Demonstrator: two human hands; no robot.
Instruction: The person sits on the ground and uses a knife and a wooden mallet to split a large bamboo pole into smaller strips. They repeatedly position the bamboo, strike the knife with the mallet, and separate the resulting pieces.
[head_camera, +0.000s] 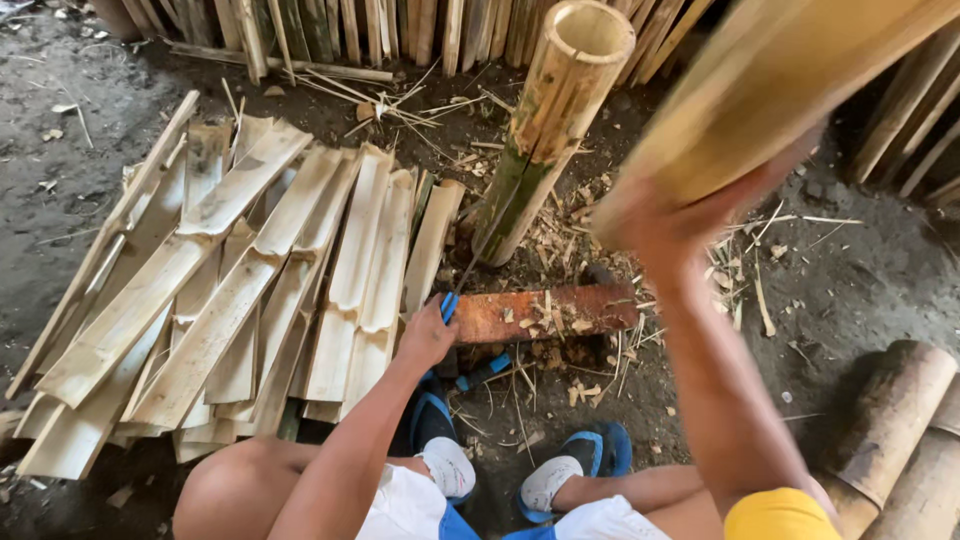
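Note:
My left hand (425, 335) grips the blue handle of a thin-bladed knife (449, 304), whose blade runs up against the lower side of a leaning bamboo tube (550, 130). The tube's foot rests by a reddish wooden block (545, 312) on the ground. My right hand (690, 222) is raised, shut on a thick bamboo piece (770, 90) that is blurred by motion, up and to the right of the tube.
A heap of split bamboo slats (230, 290) lies to the left. Whole bamboo sections (895, 420) lie at the lower right, and more slats (400, 30) lean along the back. My feet in blue sandals (590, 455) sit amid chips near a blue-handled tool (485, 370).

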